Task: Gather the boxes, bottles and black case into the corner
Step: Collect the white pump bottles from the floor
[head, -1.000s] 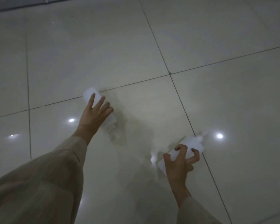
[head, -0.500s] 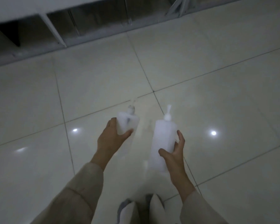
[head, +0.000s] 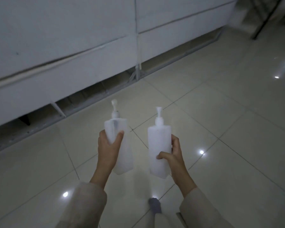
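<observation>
I hold two white pump bottles upright in front of me, above the tiled floor. My left hand grips the left bottle around its upper body, thumb across the front. My right hand grips the right bottle at its middle, thumb on the front face. Both pump nozzles point up. No boxes or black case are in view.
A white panelled unit on a raised metal frame runs along the far side, with a dark gap beneath it. A dark slanted leg stands at the top right. My foot in a grey sock is on the glossy tiles below.
Both bottles were lying on the floor a second ago; I have lifted them upright, one in each hand. My view has risen toward the white unit.
</observation>
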Demonstrator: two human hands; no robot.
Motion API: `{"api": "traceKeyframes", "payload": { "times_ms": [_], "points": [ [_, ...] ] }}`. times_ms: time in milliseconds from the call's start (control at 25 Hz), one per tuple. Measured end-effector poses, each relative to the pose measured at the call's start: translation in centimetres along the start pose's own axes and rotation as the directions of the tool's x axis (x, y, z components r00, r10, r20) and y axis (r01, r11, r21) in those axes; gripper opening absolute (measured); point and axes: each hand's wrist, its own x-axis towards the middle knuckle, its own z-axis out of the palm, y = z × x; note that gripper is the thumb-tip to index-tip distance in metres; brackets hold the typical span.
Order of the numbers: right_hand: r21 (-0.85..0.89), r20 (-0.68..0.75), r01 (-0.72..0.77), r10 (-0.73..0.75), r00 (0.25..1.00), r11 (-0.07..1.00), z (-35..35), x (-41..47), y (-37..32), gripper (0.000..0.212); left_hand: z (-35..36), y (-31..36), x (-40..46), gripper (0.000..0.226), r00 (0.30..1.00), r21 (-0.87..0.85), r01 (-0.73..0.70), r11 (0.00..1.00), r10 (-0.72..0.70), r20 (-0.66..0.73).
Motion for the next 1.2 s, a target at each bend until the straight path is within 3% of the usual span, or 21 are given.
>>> {"api": "traceKeyframes", "payload": {
  "times_ms": [240,360,480,600,800,1000,1200],
  "points": [
    [0.174,-0.254,0.167,-0.119,0.960,0.971,-5.9,-15.9,-2.5,0.068,-0.3,6.1,-13.4,0.046,0.956,-0.020,-0.154,0.988,0.154,0.250],
    [0.206,-0.422,0.240,-0.136,0.897,0.949,-11.0,-22.8,-2.8,0.068,2.1,8.3,-19.2,0.058,0.905,-0.013,-0.200,0.980,0.190,0.380],
    [0.214,-0.627,0.349,-0.146,0.766,0.912,-17.9,-31.4,-2.1,0.063,6.2,10.4,-26.8,0.061,0.807,-0.017,-0.263,0.965,0.230,0.544],
    [0.214,-0.779,0.415,-0.102,0.618,0.884,-24.5,-40.9,0.6,0.057,10.5,11.2,-36.2,0.062,0.659,-0.066,-0.320,0.945,0.272,0.701],
    [0.202,-0.919,0.458,0.006,0.394,0.866,-32.5,-59.2,7.8,0.062,15.8,9.1,-55.0,0.067,0.417,-0.122,-0.359,0.925,0.275,0.866],
    [0.176,-0.982,0.341,0.140,0.125,0.923,-36.3,-77.0,17.1,0.062,18.3,3.6,-74.5,0.072,0.103,-0.148,-0.388,0.910,0.202,0.974],
    [0.262,-0.930,0.315,0.326,-0.170,0.912,-36.6,-89.0,24.8,0.069,19.1,-0.4,-88.8,0.073,-0.198,-0.161,-0.480,0.863,0.073,0.977]
  ]
}}
